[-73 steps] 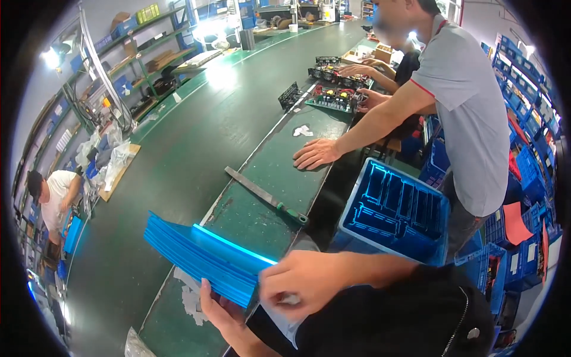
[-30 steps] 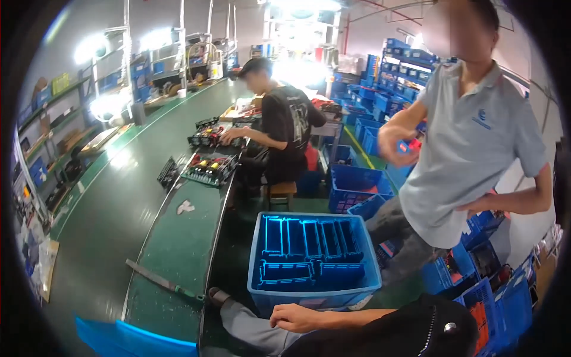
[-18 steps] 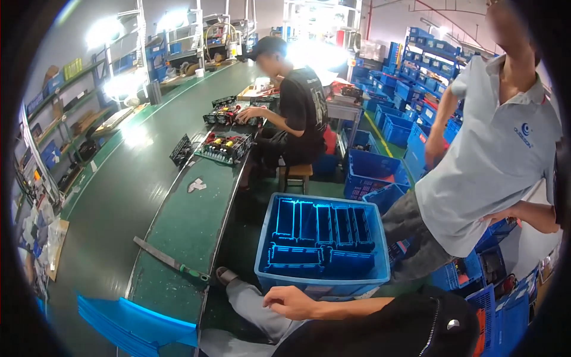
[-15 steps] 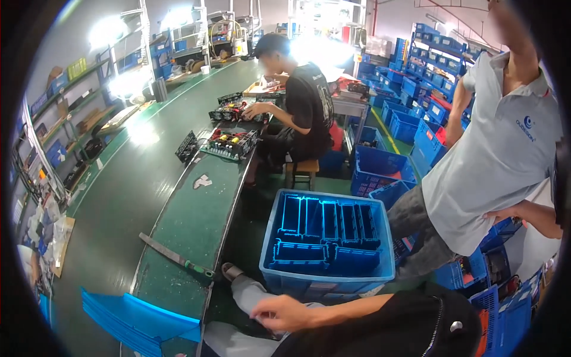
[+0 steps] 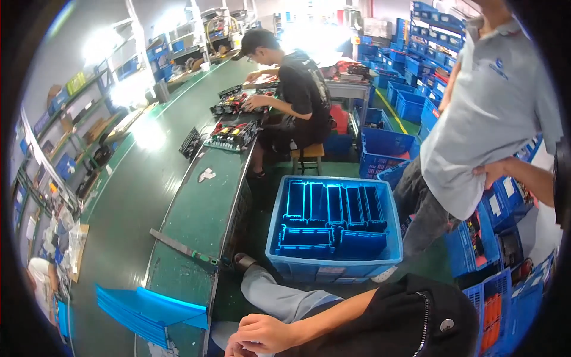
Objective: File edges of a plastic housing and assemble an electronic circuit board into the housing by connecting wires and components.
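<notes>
At the lower edge, over my lap, is my right hand [image 5: 262,334], its fingers loosely bent and a little apart. I see nothing held in it; the fingertips are partly cut off by the lower edge. My left hand is out of view. Nearest to my right hand, on the bench to its left, lies a stack of bright blue channel-shaped panels [image 5: 148,312]. A flat file with a green-and-black handle [image 5: 184,247] rests on the bench beyond them. Ahead to the right stands a blue tub [image 5: 333,271] holding several dark rectangular frames [image 5: 306,238] with blue-lit edges.
The long green bench [image 5: 193,217] runs away from me. Farther along it sit open electronic units [image 5: 232,137], where a seated person [image 5: 300,89] works. Another person in a grey shirt [image 5: 476,119] stands right of the tub. Blue crates [image 5: 389,146] fill the right side.
My right hand has moved down and left toward the lower edge. The standing person's raised arm has come down, and the view has shifted slightly.
</notes>
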The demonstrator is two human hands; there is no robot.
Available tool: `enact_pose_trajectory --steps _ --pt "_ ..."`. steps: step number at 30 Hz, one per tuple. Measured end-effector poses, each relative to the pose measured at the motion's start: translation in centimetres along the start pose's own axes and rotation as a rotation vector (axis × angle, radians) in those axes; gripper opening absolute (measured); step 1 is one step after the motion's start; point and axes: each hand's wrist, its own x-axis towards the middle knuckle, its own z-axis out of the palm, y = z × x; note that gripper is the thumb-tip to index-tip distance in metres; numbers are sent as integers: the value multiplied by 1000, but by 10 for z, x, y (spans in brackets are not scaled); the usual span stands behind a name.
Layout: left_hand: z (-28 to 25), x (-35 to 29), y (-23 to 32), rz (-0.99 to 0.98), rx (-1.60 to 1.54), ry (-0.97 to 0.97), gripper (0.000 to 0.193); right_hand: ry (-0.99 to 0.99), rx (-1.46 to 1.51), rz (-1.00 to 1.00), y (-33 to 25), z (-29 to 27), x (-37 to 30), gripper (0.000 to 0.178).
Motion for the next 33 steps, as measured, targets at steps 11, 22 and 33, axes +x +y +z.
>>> enact_pose_trajectory --steps 11,22,33 --pt "6 -41 0 134 197 -112 25 109 -78 -61 -55 -60 -43 28" --pt "-378 -35 -61 174 1397 1284 25 14 -196 75 -77 -89 -77 19" --pt "-439 -17 -68 -63 1425 1413 25 -289 -244 190 -39 -25 -83 17"
